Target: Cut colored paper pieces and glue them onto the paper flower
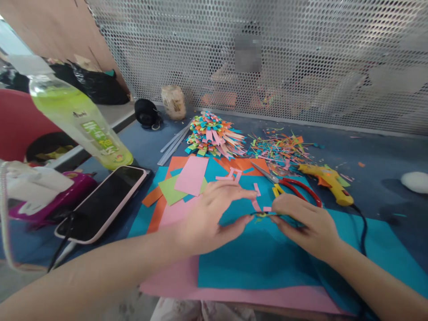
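My right hand (306, 223) pinches a small, thin paper piece (262, 215), dark along its edge with some yellow-green below. My left hand (214, 209) is open, its index finger and thumb spread apart; the thumb tip is at the left end of that piece. By the left index fingertip is a pink paper strip (257, 189). Other cut pink strips (236, 174) lie on the blue paper (254, 258). Red-handled scissors (302, 187) rest just beyond my right hand, beside a yellow-handled object (277, 191) that the hand partly covers.
Behind the sheets stand a fringed multicoloured paper bundle (214, 136) and a heap of paper shreds (281, 149). A yellow glue gun (329, 180) lies right, its cord trailing forward. Left are a phone (107, 203), a green drink bottle (80, 120) and clear sticks (174, 145).
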Available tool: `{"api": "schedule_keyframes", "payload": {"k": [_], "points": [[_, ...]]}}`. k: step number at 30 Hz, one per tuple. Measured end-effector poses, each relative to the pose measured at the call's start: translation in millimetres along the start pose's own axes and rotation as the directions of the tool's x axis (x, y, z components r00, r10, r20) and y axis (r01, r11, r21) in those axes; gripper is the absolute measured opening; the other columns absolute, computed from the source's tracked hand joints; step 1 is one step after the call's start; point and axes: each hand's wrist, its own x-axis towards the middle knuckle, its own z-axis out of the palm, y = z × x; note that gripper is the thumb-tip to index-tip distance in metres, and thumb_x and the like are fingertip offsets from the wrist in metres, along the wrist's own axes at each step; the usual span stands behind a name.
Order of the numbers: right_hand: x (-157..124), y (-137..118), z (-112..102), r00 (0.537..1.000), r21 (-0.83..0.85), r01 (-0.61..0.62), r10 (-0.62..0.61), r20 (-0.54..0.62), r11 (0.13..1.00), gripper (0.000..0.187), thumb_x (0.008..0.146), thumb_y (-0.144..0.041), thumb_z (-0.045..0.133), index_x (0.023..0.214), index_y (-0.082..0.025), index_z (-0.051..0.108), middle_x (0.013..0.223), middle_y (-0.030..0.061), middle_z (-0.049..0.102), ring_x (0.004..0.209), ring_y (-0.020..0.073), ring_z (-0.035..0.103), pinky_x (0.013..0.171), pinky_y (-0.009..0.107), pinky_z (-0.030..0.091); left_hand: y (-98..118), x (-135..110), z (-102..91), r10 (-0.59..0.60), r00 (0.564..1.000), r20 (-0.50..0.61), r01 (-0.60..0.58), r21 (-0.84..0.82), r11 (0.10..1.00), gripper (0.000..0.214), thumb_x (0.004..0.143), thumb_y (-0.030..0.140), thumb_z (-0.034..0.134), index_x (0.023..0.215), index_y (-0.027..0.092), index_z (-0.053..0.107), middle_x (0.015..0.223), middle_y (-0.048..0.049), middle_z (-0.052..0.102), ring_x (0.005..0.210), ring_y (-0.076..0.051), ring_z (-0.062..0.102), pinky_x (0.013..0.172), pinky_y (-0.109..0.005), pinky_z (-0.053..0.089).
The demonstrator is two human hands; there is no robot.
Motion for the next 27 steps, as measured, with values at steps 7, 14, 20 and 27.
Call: {"api": "schedule_keyframes", "payload": {"k": [7,14,20,27], "points": [[-5.3,2.3,-5.2,0.992,-0.052,0.118,-0.115,0.049,0.992,0.024,0.083,-0.011,0.05,0.103,-0.023,0.056,0.08,0.0039,0.065,0.075,0.0171,0.061,0.072,0.033,0.054,1.7,0.0,2.1,-0.04,0.999,0.0,0.039,-0.278,0.96,0.038,0.073,0.014,0.065,0.109,0.018,0.051,0.098,-0.006,0.065,0.1,-0.018,0.055,0.09,-0.036,0.045],[-5.9,3.8,-4.9,0.99,-0.044,0.13,-0.128,0.063,0.99,0.022,0.083,-0.011,0.05,0.102,-0.021,0.057,0.081,0.0039,0.065,0.075,0.0166,0.061,0.074,0.034,0.053,5.4,-0.9,1.5,-0.031,0.998,0.046,0.045,-0.359,0.932,0.034,0.072,0.011,0.066,0.102,0.019,0.054,0.095,-0.0049,0.066,0.093,-0.017,0.057,0.085,-0.034,0.048],[-5.1,4.7,-4.6,0.991,-0.049,0.118,-0.115,0.065,0.992,0.024,0.083,-0.011,0.051,0.103,-0.023,0.056,0.081,0.0032,0.066,0.075,0.0165,0.062,0.074,0.033,0.054,4.3,-2.3,3.1,-0.05,0.998,0.027,0.057,-0.376,0.925,0.028,0.074,0.011,0.064,0.099,0.02,0.056,0.092,-0.0046,0.068,0.093,-0.017,0.059,0.086,-0.034,0.048],[-4.9,4.0,-3.5,0.992,-0.038,0.113,-0.11,0.069,0.993,0.024,0.083,-0.012,0.051,0.103,-0.024,0.056,0.081,0.0026,0.066,0.073,0.0161,0.062,0.074,0.033,0.053,4.6,-1.8,4.0,-0.057,0.998,0.019,0.06,-0.345,0.936,0.026,0.075,0.01,0.063,0.098,0.02,0.056,0.093,-0.0047,0.069,0.093,-0.016,0.06,0.085,-0.034,0.048]]}}
